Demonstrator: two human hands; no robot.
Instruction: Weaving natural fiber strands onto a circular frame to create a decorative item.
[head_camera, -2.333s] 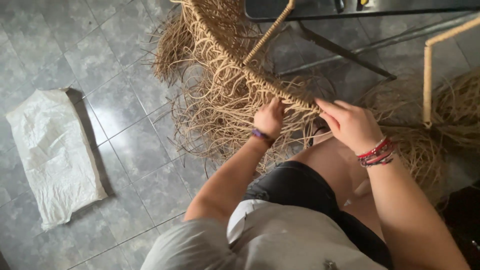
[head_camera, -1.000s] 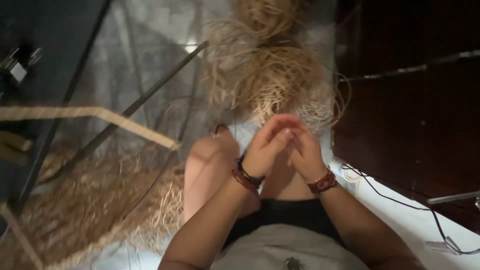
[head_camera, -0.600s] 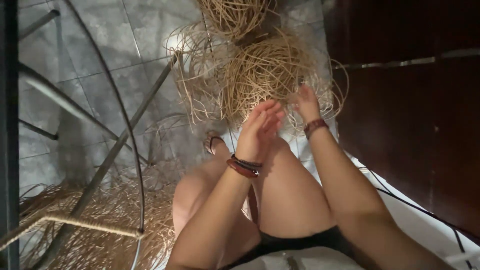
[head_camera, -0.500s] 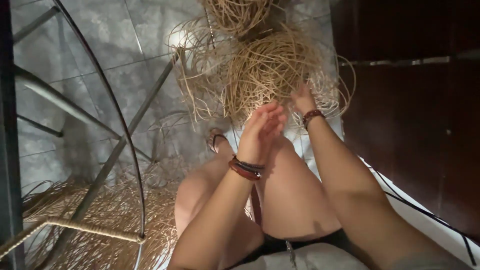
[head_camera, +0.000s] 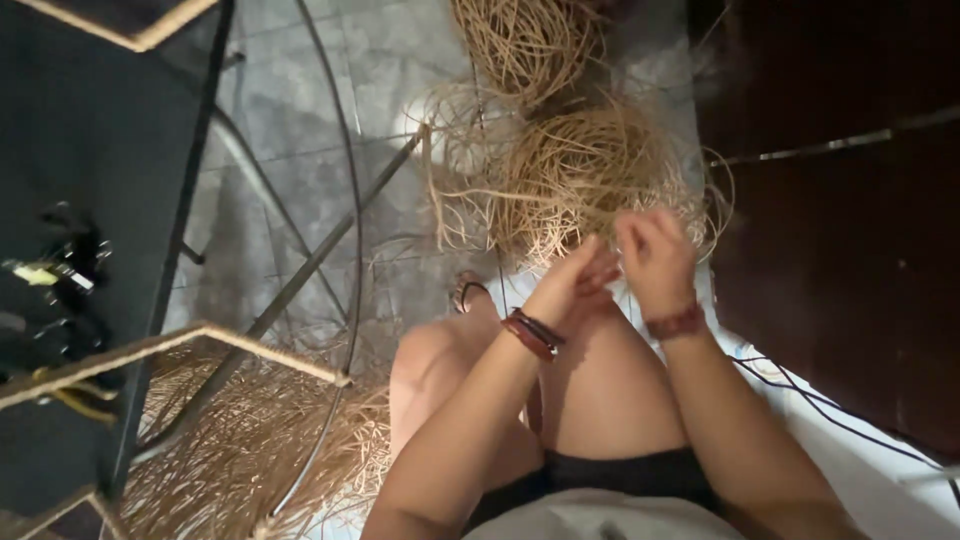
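My left hand (head_camera: 578, 280) and my right hand (head_camera: 655, 255) are raised together over my bare knees, at the near edge of a loose coil of tan rattan strands (head_camera: 580, 175). The right hand's fingers are curled against the coil's edge strands and seem closed on them. On my left hand the fingers are pressed together beside the right; blur hides whether a strand runs between them. Each wrist carries dark red bracelets. A second coil of strands (head_camera: 525, 40) lies farther off on the tiled floor.
A thin metal frame with a wire hoop (head_camera: 340, 250) leans across the grey tiles at left. Below it is woven tan fibre (head_camera: 250, 440) on a wrapped bar. A dark table (head_camera: 90, 200) is at far left, dark wood panelling (head_camera: 840, 200) at right, black cables (head_camera: 830, 410) beside my right arm.
The view swung from the woven frame to the coils on the floor. My right hand reached into the near coil, then drew back beside my left hand.
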